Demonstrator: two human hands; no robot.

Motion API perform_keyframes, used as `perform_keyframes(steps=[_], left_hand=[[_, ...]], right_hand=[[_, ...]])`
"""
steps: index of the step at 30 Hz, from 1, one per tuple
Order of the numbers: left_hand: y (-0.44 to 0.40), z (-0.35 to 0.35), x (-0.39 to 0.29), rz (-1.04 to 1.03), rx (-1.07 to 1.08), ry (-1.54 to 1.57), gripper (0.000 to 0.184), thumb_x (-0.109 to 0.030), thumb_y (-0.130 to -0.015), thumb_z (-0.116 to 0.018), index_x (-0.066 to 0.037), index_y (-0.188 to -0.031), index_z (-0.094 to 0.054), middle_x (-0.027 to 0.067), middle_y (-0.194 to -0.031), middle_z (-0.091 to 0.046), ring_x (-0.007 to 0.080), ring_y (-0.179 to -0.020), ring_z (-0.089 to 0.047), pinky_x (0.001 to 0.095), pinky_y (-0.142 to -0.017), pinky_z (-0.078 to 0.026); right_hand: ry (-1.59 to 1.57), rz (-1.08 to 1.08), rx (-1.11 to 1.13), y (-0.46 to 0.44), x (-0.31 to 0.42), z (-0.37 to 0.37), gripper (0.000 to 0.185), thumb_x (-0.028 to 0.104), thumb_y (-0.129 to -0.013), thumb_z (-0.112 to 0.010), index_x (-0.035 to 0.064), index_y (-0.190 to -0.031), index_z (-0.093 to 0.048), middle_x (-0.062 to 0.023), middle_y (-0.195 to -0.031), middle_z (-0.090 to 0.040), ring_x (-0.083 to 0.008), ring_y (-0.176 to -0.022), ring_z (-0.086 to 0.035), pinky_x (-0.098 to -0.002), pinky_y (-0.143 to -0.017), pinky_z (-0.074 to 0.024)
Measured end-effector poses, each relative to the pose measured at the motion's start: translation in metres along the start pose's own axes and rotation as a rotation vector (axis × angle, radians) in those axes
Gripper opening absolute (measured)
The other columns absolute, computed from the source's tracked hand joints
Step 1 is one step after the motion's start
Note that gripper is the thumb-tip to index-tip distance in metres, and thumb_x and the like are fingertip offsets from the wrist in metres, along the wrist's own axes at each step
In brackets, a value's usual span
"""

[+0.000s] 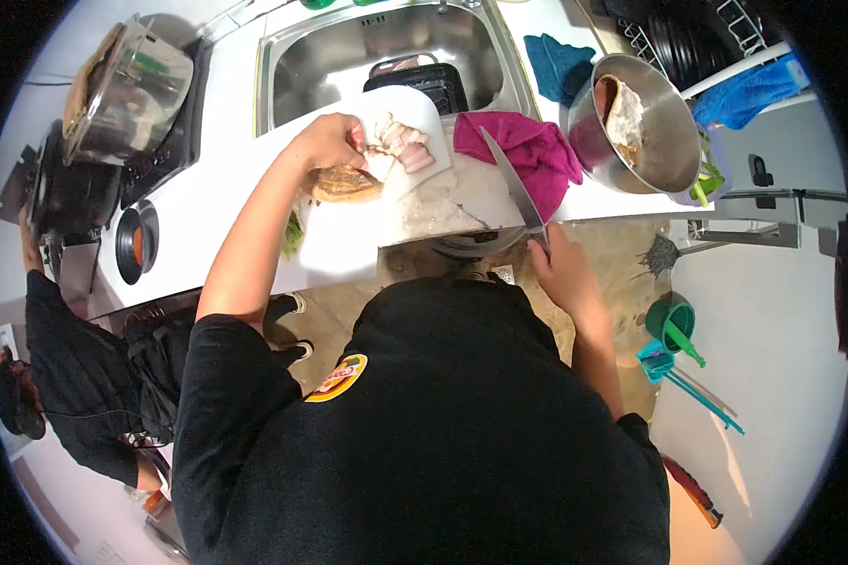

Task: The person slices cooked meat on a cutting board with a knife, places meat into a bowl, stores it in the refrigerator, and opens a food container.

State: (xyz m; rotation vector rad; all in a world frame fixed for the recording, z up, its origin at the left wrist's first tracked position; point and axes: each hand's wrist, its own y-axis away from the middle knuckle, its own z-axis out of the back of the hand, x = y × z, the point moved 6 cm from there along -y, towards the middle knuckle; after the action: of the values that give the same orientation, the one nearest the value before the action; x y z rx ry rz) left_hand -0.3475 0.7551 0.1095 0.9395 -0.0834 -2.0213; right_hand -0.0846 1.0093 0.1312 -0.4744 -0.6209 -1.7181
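My right hand (561, 266) is wrapped round the handle of a large knife (515, 184). Its blade points up and to the left, across the edge of a magenta cloth (528, 155). Over the white cutting board (419, 100), my left hand (330, 143) has its fingers curled down at the pale meat. What those fingertips hold, if anything, is hidden. Pink and white cut meat pieces (410, 151) lie just right of it. Below the hand sits a brown-skinned slab of meat (346, 185). A clear plastic sheet or bag (438, 209) lies at the counter's front edge.
Behind the board is a steel sink (297, 80) with a black tray (438, 80). To the right stand a metal bowl (669, 141) holding meat and a teal cloth (558, 68). A large pot (151, 104) is at left. Another person (89, 377) works there.
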Motion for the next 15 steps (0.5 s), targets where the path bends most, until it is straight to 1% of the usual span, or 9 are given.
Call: perform_keyframes(steps=[1,3,8,10,11,14,15], left_hand=[[0.000,0.003,0.000,-0.003,0.001,-0.004,0.032,-0.020,-0.054,-0.082,-0.004,-0.070,-0.060,0.0058,-0.068,-0.062,0.0171,-0.065,-0.058,0.0284,-0.062,-0.047],[-0.001,0.005,-0.001,0.006,0.112,0.084,0.024,-0.014,-0.060,-0.079,-0.002,-0.073,-0.062,0.0025,-0.067,-0.061,0.0102,-0.063,-0.056,0.0255,-0.062,-0.045],[-0.001,0.033,-0.019,0.007,0.094,-0.058,0.023,-0.017,-0.064,-0.076,-0.001,-0.075,-0.064,0.0038,-0.068,-0.063,0.0098,-0.062,-0.056,0.0258,-0.061,-0.046],[0.001,0.047,-0.029,0.063,0.054,-0.127,0.022,-0.016,-0.064,-0.076,-0.001,-0.074,-0.064,0.0032,-0.068,-0.063,0.0095,-0.062,-0.056,0.0251,-0.060,-0.046],[-0.006,0.049,-0.024,0.036,0.047,-0.117,0.020,-0.015,-0.065,-0.076,-0.002,-0.074,-0.063,0.0022,-0.068,-0.062,0.0089,-0.061,-0.056,0.0242,-0.059,-0.045],[-0.009,0.056,-0.039,-0.011,0.076,-0.083,0.019,-0.013,-0.066,-0.075,-0.002,-0.073,-0.062,0.0010,-0.067,-0.061,0.0083,-0.061,-0.055,0.0235,-0.058,-0.044],[-0.007,0.056,-0.047,-0.018,0.092,-0.034,0.018,-0.009,-0.067,-0.074,-0.002,-0.078,-0.061,-0.0005,-0.069,-0.060,0.0078,-0.061,-0.054,0.0227,-0.058,-0.044]], right_hand=[[-0.012,0.001,-0.032,0.001,-0.004,-0.001,0.023,0.020,-0.087,-0.054,-0.0010,-0.095,-0.047,-0.0281,-0.076,-0.058,-0.0482,-0.074,-0.054,-0.0539,-0.062,-0.0408],[-0.024,0.002,-0.065,0.002,-0.005,0.000,0.022,0.019,-0.087,-0.054,-0.0005,-0.093,-0.049,-0.0277,-0.077,-0.058,-0.0483,-0.074,-0.054,-0.0526,-0.061,-0.0406],[-0.016,-0.018,-0.052,0.003,0.002,0.003,0.022,0.020,-0.086,-0.054,-0.0009,-0.093,-0.048,-0.0281,-0.077,-0.057,-0.0486,-0.075,-0.053,-0.0526,-0.062,-0.0402],[-0.015,-0.029,-0.044,0.004,0.005,0.006,0.022,0.020,-0.086,-0.054,-0.0010,-0.092,-0.048,-0.0284,-0.077,-0.057,-0.0486,-0.075,-0.053,-0.0526,-0.062,-0.0400],[-0.013,-0.038,-0.032,0.004,0.006,0.006,0.023,0.020,-0.086,-0.054,-0.0011,-0.092,-0.048,-0.0287,-0.076,-0.057,-0.0486,-0.075,-0.053,-0.0527,-0.062,-0.0399],[-0.014,-0.042,-0.041,0.005,0.006,0.007,0.023,0.020,-0.087,-0.054,-0.0013,-0.091,-0.048,-0.0290,-0.075,-0.057,-0.0484,-0.074,-0.054,-0.0527,-0.061,-0.0396],[-0.014,-0.043,-0.043,0.005,0.005,0.007,0.023,0.020,-0.087,-0.054,-0.0013,-0.091,-0.048,-0.0290,-0.075,-0.057,-0.0484,-0.074,-0.054,-0.0527,-0.061,-0.0396]])
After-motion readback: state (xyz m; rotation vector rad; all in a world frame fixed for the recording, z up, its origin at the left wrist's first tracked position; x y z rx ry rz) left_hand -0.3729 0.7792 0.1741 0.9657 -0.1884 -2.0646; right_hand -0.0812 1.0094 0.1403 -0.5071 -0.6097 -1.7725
